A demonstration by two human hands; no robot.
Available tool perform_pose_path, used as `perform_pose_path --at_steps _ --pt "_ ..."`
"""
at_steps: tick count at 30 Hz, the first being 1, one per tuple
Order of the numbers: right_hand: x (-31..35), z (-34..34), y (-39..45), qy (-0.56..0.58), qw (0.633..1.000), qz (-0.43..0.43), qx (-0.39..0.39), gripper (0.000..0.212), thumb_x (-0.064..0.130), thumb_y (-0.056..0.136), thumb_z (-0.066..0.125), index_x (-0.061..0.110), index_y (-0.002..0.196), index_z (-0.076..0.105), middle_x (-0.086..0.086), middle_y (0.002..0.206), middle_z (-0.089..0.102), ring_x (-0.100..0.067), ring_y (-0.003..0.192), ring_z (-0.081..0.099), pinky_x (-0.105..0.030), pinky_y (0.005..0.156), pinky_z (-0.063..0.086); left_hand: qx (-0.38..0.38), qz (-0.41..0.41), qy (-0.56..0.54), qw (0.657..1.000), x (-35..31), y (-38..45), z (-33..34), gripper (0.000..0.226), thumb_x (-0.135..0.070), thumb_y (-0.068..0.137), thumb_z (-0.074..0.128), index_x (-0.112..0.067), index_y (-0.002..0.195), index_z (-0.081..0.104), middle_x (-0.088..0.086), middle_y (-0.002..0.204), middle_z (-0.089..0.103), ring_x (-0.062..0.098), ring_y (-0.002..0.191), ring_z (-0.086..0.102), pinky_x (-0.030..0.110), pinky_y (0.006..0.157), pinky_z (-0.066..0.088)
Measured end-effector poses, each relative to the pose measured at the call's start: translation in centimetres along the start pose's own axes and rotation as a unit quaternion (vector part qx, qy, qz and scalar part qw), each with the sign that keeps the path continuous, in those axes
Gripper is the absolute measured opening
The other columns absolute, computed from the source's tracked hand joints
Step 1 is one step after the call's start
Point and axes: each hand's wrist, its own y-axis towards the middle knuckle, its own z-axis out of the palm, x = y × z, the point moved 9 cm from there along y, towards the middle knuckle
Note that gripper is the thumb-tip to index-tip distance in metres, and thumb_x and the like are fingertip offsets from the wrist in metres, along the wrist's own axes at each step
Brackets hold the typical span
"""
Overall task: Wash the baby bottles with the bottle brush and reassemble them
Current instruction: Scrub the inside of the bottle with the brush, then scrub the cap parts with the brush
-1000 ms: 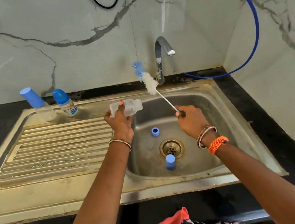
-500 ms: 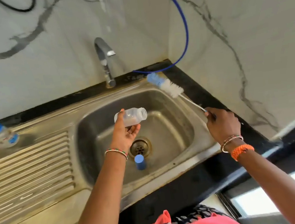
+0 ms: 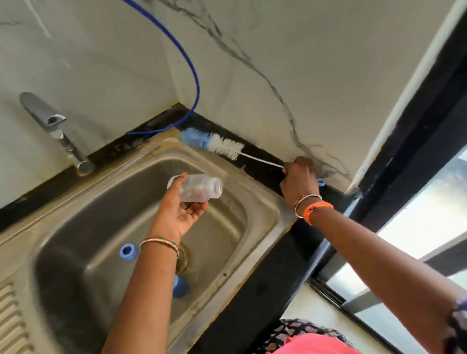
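My left hand [image 3: 178, 213] holds a clear, capless baby bottle [image 3: 197, 191] on its side above the steel sink basin [image 3: 92, 232], its open neck pointing right. My right hand [image 3: 299, 180] grips the thin white handle of the bottle brush [image 3: 216, 145] at the black counter strip right of the sink. The brush's white and blue bristle head lies low over the sink's back right corner. A blue screw ring [image 3: 127, 251] rests on the basin floor. A blue cap [image 3: 179, 286] lies near the drain, partly hidden by my left forearm.
A chrome tap [image 3: 52, 125] stands behind the basin. A blue hose [image 3: 182, 53] hangs down the marble wall into the corner. The ribbed drainboard [image 3: 2, 337] is at the left. A black-framed window [image 3: 436, 210] runs along the right.
My right hand has carried the brush away from the bottle to the right, down to the counter beside the wall. The view has swung right; the two capped bottles on the drainboard have left the frame.
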Motion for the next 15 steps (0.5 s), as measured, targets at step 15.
perform_pose_path --at_steps 15 --pt "20.7 1.0 -7.6 0.083 0.939 -0.276 0.189 0.068 0.023 0.076 0.063 0.006 0.137 0.036 -0.016 0.131 0.047 -0.033 0.123 0.041 -0.037 0.100 0.037 0.016 0.082 0.065 0.994 -1.6 -1.4 -2.1 0.014 0.003 0.090 0.052 -0.007 0.082 0.056 -0.004 0.051 0.064 0.005 0.047 0.061 0.017 0.048 0.051"
